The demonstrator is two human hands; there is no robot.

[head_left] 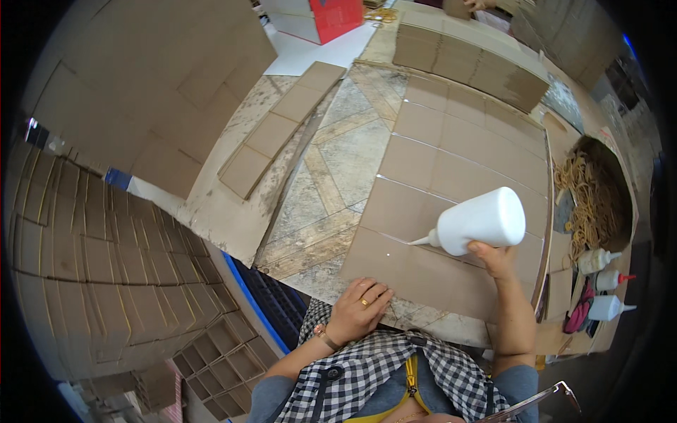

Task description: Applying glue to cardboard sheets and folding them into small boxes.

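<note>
My right hand point(496, 261) grips a large white squeeze bottle point(483, 222), tipped on its side with its narrow nozzle pointing left. The nozzle tip is at, or just above, a crease of a brown cardboard panel point(395, 208) on the table. Thin, shiny whitish lines run along several creases, and a small white dot shows near the panel's left part. My left hand point(361, 307) rests at the panel's near left corner, holding nothing, fingers stretched out and palm down. A ring and a wristwatch are on it.
A narrow cardboard strip point(282, 134) lies on the left of the table point(338, 176). Behind the panel stands a long cardboard stack point(465, 63). At right are a box opening with tan cords point(589, 197) and several smaller bottles point(606, 307). Stacked cardboard partitions point(113, 261) fill the left.
</note>
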